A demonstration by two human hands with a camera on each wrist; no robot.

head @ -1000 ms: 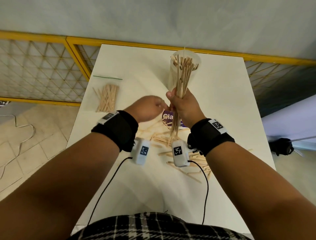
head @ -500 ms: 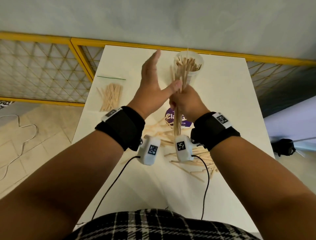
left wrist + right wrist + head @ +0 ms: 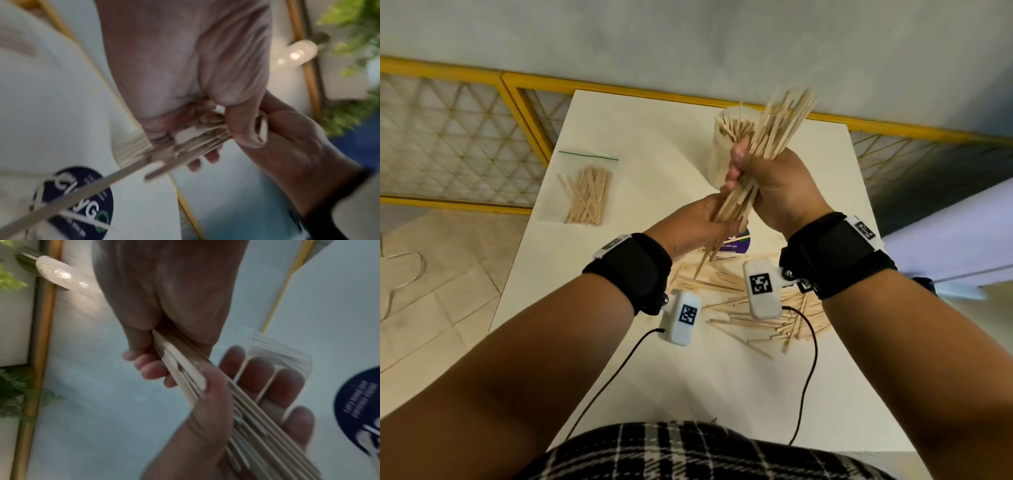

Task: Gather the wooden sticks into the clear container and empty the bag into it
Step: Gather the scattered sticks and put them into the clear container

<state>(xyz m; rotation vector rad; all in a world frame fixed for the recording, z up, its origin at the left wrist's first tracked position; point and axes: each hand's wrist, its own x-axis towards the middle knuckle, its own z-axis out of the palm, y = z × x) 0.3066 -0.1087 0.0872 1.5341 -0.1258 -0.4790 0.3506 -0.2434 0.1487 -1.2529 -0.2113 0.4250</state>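
My right hand (image 3: 774, 181) grips a thick bundle of wooden sticks (image 3: 780, 126) round its middle, tilted up to the right in front of the clear container (image 3: 716, 164). The container stands at the table's far side and holds several sticks. My left hand (image 3: 688, 226) holds the bundle's lower end, fingers under it and thumb (image 3: 205, 399) laid over the sticks (image 3: 185, 374). The clear bag (image 3: 587, 195), with sticks inside, lies flat at the table's left edge. Loose sticks (image 3: 722, 281) are scattered on the table under my wrists.
A round purple sticker (image 3: 738, 244) lies on the white table (image 3: 647, 137) below the hands. A yellow-framed mesh railing (image 3: 482, 137) runs behind and to the left. Black cables (image 3: 804, 377) trail from the wrist cameras over the near table.
My left hand has dropped from open beside the container to the bundle's lower end. The right hand has raised the bundle and tipped its top to the right.
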